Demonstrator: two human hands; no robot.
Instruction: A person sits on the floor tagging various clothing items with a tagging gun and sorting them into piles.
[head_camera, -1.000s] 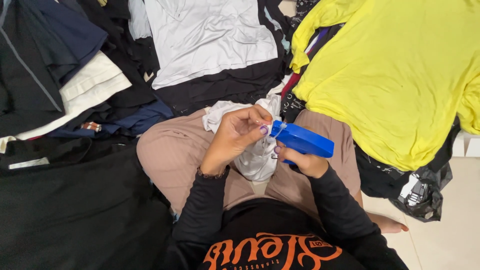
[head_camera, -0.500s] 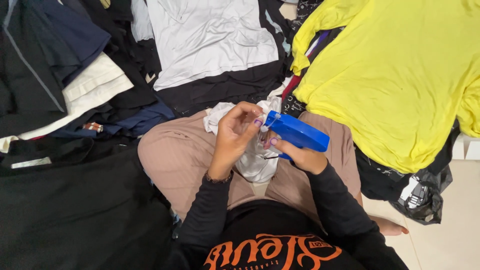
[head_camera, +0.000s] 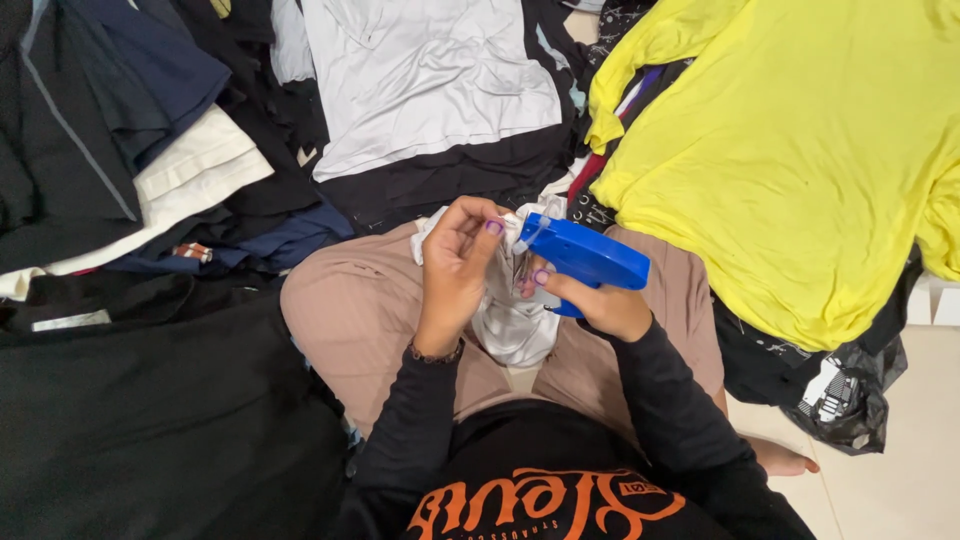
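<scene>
My right hand (head_camera: 600, 302) grips a blue tagging gun (head_camera: 585, 256) over my lap, its tip pointing left. My left hand (head_camera: 458, 262) pinches a fold of a white garment (head_camera: 512, 325) right at the gun's tip, where a small tag or label seems to sit between the fingers. The white garment hangs down between my knees, on beige trousers (head_camera: 350, 310). Both sleeves are black.
Heaps of clothes surround me: a large yellow shirt (head_camera: 800, 150) at the right, a light grey shirt (head_camera: 420, 75) ahead, dark and cream garments (head_camera: 190, 175) at the left, black fabric (head_camera: 150, 420) at lower left. A black plastic bag (head_camera: 845, 395) lies on the pale floor at right.
Both hands and the gun have shifted slightly left and up. The gun's tip has come closer against the fabric pinched in my left hand.
</scene>
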